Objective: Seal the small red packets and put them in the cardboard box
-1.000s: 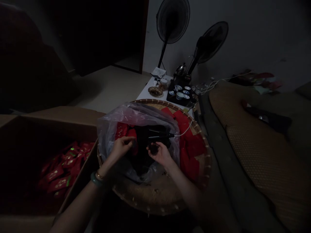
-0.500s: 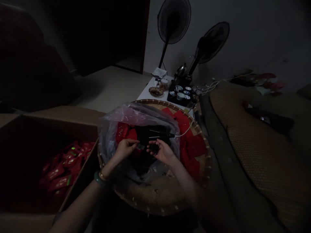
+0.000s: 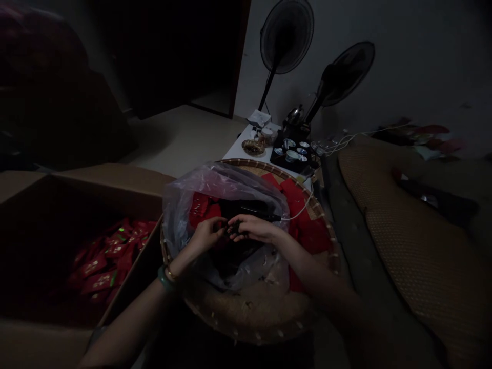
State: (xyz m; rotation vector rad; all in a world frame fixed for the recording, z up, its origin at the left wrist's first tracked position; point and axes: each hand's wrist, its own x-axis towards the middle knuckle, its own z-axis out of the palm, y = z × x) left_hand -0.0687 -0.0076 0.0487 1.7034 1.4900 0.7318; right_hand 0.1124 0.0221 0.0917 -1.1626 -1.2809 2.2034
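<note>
Before a wall [image 3: 415, 66] and fans [image 3: 287, 38], the right hand [image 3: 251, 228] cups a dark clump [image 3: 233, 229] over a bag [image 3: 230, 182] at the left rim of a tray [image 3: 261, 315]; left hand [image 3: 208, 236] alongside, grip too dim to tell.

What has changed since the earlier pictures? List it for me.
The right hand has rolled from palm-up and shifted left, bringing its fingertips close to the left hand. It still holds the dark clump. Whether the left hand holds anything now is unclear. The plastic bag and round basket stayed put.
</note>
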